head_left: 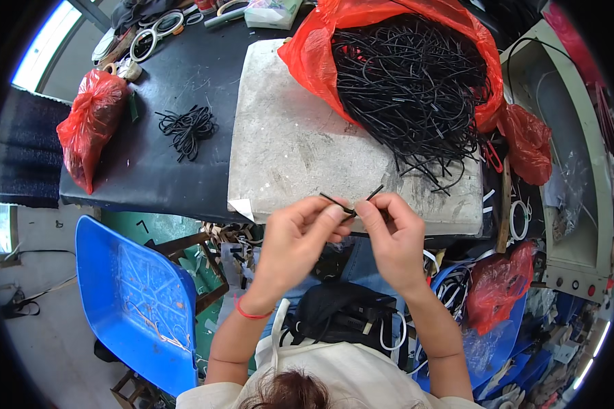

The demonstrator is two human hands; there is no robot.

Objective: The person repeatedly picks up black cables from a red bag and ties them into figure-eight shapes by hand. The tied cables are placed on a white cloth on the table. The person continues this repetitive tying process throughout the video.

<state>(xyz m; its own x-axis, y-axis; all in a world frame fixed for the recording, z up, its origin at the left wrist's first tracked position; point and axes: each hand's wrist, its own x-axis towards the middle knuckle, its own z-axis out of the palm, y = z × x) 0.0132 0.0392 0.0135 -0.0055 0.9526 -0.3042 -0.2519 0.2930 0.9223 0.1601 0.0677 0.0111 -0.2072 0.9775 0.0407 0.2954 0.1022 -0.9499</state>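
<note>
Head view: left hand (295, 237) and right hand (394, 235) both clamped in a pinch on black cord (331, 200), at near edge of pale slab (293, 136). Red bag (314, 58) on slab spills black strands (413, 82).

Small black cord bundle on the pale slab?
No, the small black cord bundle lies on the dark tabletop, left of the pale slab.

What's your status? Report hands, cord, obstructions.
Left fingers pinching black cord; right fingers likewise. Two ends sticking out above. Nothing visibly in the way.
</note>
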